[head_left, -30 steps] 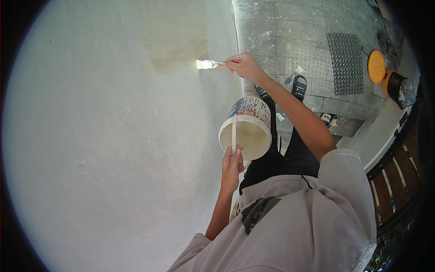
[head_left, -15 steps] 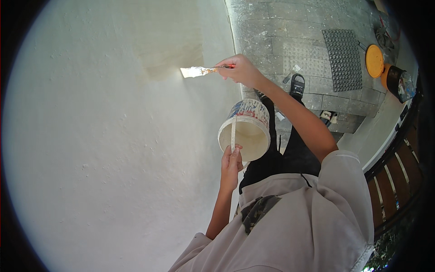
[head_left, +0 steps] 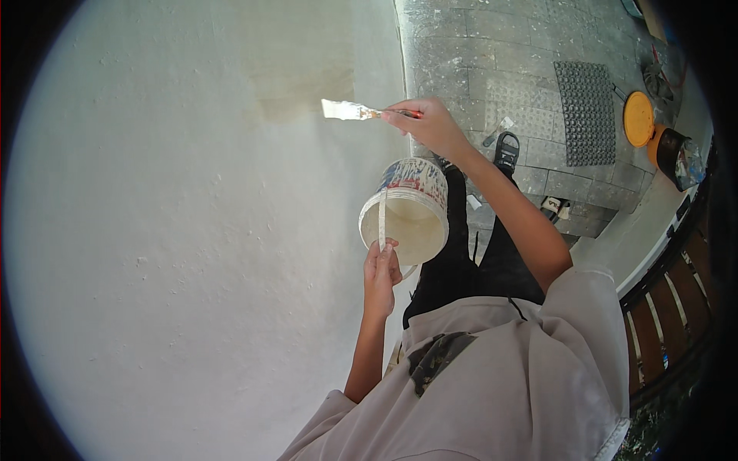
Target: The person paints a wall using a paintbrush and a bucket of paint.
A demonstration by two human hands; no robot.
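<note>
The right hand (head_left: pixel 430 123), closed around the paintbrush (head_left: pixel 357 111) at 12 o'clock of the paint bucket (head_left: pixel 407 215), should press its bristles flat against the white wall (head_left: pixel 192 230) beside the darker patch (head_left: pixel 304 88), while the left hand (head_left: pixel 382 269), gripping the handle, keeps the bucket level.

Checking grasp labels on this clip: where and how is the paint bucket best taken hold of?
By its handle, probably, from the rim side: the paint bucket is open and holds pale paint, so its mouth must stay up. The left hand already grips the white handle that way, while the right hand holds the brush by the wall.
</note>
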